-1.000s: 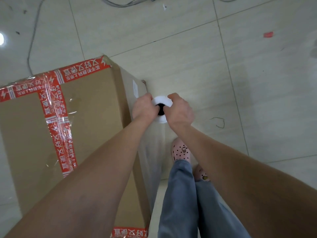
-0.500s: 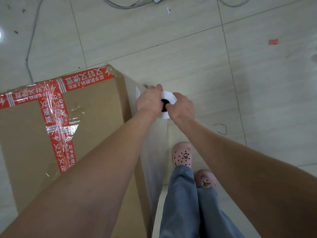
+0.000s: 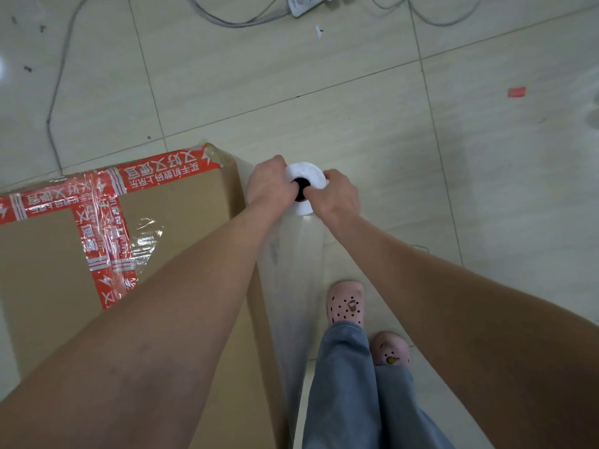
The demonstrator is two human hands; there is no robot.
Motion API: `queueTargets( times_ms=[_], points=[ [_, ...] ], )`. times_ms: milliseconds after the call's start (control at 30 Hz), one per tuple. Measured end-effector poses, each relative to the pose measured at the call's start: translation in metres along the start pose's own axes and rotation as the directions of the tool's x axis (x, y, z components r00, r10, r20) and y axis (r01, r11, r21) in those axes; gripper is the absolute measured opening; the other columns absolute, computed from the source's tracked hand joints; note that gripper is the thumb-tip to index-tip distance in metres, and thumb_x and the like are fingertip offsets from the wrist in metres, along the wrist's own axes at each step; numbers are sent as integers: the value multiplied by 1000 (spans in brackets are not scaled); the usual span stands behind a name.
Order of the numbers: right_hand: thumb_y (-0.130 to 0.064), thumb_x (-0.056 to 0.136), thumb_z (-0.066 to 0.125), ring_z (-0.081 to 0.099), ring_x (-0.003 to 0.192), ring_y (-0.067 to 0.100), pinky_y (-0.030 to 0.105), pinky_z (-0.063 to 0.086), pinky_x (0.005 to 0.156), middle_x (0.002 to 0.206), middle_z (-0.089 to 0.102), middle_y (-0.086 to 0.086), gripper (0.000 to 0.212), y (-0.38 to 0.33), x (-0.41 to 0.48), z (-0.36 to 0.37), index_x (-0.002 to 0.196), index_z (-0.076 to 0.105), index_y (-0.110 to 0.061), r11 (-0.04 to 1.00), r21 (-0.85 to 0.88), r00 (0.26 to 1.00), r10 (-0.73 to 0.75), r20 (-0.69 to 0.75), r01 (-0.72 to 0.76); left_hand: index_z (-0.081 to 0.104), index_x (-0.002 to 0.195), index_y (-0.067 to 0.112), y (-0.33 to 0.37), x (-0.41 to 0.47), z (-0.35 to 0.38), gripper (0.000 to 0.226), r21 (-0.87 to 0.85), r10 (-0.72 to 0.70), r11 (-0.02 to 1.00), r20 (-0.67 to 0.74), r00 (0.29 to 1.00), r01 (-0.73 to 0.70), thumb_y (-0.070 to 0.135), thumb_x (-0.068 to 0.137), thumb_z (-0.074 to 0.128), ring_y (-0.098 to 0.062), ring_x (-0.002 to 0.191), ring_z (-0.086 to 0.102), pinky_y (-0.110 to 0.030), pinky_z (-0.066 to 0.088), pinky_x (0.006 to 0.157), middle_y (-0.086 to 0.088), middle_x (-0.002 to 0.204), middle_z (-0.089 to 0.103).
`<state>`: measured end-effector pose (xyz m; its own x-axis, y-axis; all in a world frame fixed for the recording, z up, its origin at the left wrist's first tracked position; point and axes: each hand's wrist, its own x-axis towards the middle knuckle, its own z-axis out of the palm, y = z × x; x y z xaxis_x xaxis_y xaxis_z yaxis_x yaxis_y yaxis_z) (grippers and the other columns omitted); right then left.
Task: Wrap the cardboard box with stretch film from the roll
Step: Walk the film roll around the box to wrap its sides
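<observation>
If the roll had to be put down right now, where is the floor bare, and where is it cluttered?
Bare tile lies right of the roll, between the right hand and the red scrap. Also bare: tile between the cardboard box and the power strip. Crowded: the gap beside the box, filled by stretch film and shoes.

Soft, even light leaves the glossy tiled floor (image 3: 372,124) pale and greenish, with a white glare spot at 9 o'clock. Clear film (image 3: 147,234) over the red tape (image 3: 107,254) glints. Grout lines (image 3: 431,108) bow toward the edges, and shadows stay faint.
</observation>
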<state>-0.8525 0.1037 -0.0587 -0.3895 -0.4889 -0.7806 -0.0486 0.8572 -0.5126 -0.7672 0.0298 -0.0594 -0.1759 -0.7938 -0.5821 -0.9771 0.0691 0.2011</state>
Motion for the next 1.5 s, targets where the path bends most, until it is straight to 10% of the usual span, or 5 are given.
queueTargets(
  times_ms=[333, 800, 1100, 1233, 1500],
  points=[
    [-28, 82, 63, 64, 93, 27, 35, 54, 80, 113, 60, 3, 46, -41, 19, 18, 124, 51, -13, 979, 164, 993, 113, 46, -119, 50, 113, 4, -8, 15, -19, 35, -331, -333, 884, 50, 941, 331, 22, 84, 57, -35, 98, 64, -36, 54, 79, -15, 115, 61],
    [-28, 77, 67, 63, 88, 25, 33, 50, 70, 90, 57, 0, 30, -54, 37, 19, 96, 47, -16, 996, 44, 996, 71, 55, -74, 53, 118, 12, 16, 53, -53, 29, 514, 348, 763, 187, 919, -393, 9, 89, 52, -26, 106, 52, -32, 36, 66, -7, 116, 51],
    [-16, 86, 51, 59, 100, 25, 28, 41, 74, 113, 62, -1, 44, -121, 69, -2, 128, 49, -30, 852, -439, 958, -260, 118, 285, 54, 107, 9, 7, 80, -78, 26, 153, -132, 980, 8, 991, 129, 22, 85, 56, -34, 98, 58, -31, 38, 67, -13, 107, 59],
    [-38, 84, 61, 61, 98, 27, 31, 44, 72, 105, 57, 4, 53, -133, 81, 6, 127, 42, -15, 950, -307, 982, 7, 188, 52, 58, 108, 10, -5, 93, -95, 34, -1, -363, 932, 31, 931, 363, 33, 83, 62, -33, 104, 59, -32, 43, 74, -13, 114, 61],
    [-31, 82, 64, 67, 93, 31, 35, 52, 70, 101, 58, 5, 41, -144, 90, 13, 113, 49, -9, 970, -240, 955, 96, 279, -28, 47, 127, 14, 3, 100, -105, 42, 137, -161, 980, 111, 981, 146, 17, 86, 59, -30, 110, 56, -35, 45, 77, -10, 119, 55]
  ],
)
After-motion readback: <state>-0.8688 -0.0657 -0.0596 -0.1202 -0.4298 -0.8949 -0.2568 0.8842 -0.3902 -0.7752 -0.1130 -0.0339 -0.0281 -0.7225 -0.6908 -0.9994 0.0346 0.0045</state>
